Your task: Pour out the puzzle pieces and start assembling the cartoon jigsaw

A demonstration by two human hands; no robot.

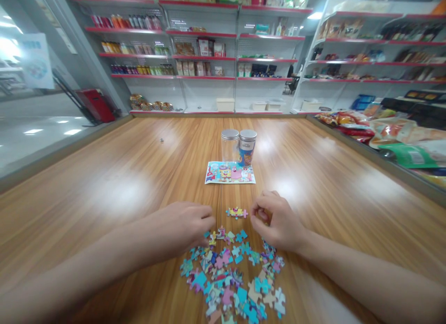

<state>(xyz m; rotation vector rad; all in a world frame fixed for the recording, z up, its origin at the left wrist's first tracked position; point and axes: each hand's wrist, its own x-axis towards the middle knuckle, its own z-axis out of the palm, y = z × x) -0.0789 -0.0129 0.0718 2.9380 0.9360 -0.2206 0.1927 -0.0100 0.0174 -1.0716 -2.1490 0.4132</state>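
Observation:
A heap of loose jigsaw pieces [232, 277], mostly blue, pink and tan, lies on the wooden table [121, 175] in front of me. My left hand [186, 224] rests knuckles up at the heap's upper left edge, fingers curled down onto the pieces. My right hand [277, 219] is curled in a pinch at the heap's upper right, fingertips together on something small I cannot make out. Between the hands lies a small joined cluster of pieces [237, 213]. Farther back lie a printed reference picture [230, 172] and two lidded jars: a clear one [230, 145] and a blue-labelled one [247, 146].
Shop shelves with red edges [202, 59] line the back wall and the right side. Packaged snacks [393, 133] are piled along the table's right rim. A red case [95, 104] stands at the far left. A tiny object [161, 140] lies on the table's left part.

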